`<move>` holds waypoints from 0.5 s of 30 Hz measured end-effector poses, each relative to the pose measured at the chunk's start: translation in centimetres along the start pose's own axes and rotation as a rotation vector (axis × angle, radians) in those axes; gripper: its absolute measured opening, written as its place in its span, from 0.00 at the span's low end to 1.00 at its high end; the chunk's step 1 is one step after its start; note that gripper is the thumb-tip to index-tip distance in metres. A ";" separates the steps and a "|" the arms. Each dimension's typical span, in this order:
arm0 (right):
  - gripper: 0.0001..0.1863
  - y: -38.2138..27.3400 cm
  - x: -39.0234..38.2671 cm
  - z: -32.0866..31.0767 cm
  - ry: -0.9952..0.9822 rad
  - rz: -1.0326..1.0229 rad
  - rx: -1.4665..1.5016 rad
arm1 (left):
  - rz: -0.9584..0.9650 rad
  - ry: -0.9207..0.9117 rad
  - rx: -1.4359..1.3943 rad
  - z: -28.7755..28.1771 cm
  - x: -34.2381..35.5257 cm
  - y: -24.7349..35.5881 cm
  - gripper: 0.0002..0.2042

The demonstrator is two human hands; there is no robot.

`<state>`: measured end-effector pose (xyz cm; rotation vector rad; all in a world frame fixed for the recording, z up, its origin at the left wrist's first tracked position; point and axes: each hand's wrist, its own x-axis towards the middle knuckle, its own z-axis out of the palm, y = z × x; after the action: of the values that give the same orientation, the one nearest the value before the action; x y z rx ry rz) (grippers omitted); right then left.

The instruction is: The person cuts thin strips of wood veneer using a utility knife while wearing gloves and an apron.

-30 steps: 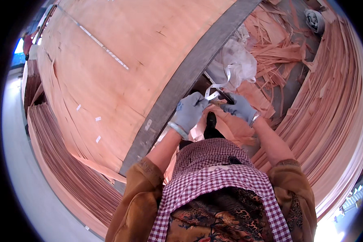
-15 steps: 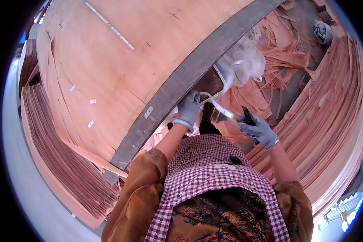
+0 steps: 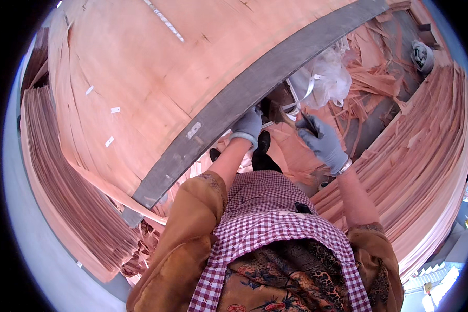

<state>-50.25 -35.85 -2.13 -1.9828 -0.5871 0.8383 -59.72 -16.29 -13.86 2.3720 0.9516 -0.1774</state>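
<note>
My right hand, in a grey glove, is closed around a dark narrow blade-like tool. The same hand also seems to grip a brush with brown bristles and a pale handle. Its bristles reach to the rim of a brown-lined container below the table edge. Also gloved in grey, my left hand is beside the grey edge band of the table. Its fingers pass under that edge and are hidden. A white strip curls up by the container.
A large pale wood veneer sheet covers the table, with small white tape pieces on it. Tall veneer stacks stand at left and right. Torn veneer scraps and clear plastic wrap lie on the floor between.
The brush has moved up and left to the container, with my right hand following. My left hand has slid further under the table edge. The white strip has shifted up and right.
</note>
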 end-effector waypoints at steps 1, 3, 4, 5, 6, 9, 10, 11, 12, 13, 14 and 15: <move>0.14 0.1 0.2 0.0 0.005 0.029 -0.017 | 0.012 -0.016 0.024 0.1 0.0 0.0 0.19; 0.14 0.3 0.9 0.4 -0.015 0.047 -0.039 | 0.039 -0.052 0.069 0.4 0.3 0.0 0.20; 0.15 -0.4 1.7 0.8 -0.037 0.032 -0.053 | 0.045 0.038 0.019 1.5 0.8 -1.3 0.20; 0.15 -1.5 2.8 1.8 -0.081 -0.014 -0.164 | 0.030 0.146 -0.022 3.1 0.9 -4.3 0.20; 0.15 -1.5 3.6 1.8 -0.088 -0.022 -0.281 | 0.052 0.218 -0.073 2.9 1.1 -3.9 0.19; 0.17 -3.0 4.6 1.6 -0.112 -0.058 -0.423 | 0.180 0.011 -0.063 1.3 -0.8 -3.3 0.19; 0.17 -4.3 5.1 1.7 -0.121 -0.092 -0.426 | 0.260 0.120 -0.128 1.2 -2.6 -4.1 0.16; 0.17 -3.7 5.6 1.7 -0.135 -0.089 -0.480 | 0.347 0.228 -0.180 1.0 -4.4 -4.7 0.14; 0.17 -3.8 5.8 1.1 -0.136 -0.024 -0.495 | 0.254 -0.019 -0.256 -1.7 -5.3 -3.5 0.10; 0.17 -4.7 5.9 0.8 -0.145 0.035 -0.507 | 0.200 -0.049 -0.270 -4.2 -7.5 -3.2 0.07; 0.17 -5.3 5.9 0.7 -0.164 0.090 -0.520 | 0.382 0.190 -0.434 -6.3 -10.3 -4.4 0.05; 0.15 -3.8 6.1 0.3 -0.155 0.061 -0.543 | 0.275 0.076 -0.530 -8.9 -13.1 -5.1 0.05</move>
<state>-46.73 -29.65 -0.99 -2.4444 -0.9237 0.9464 -73.55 -16.11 -4.64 1.9917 0.5989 0.2450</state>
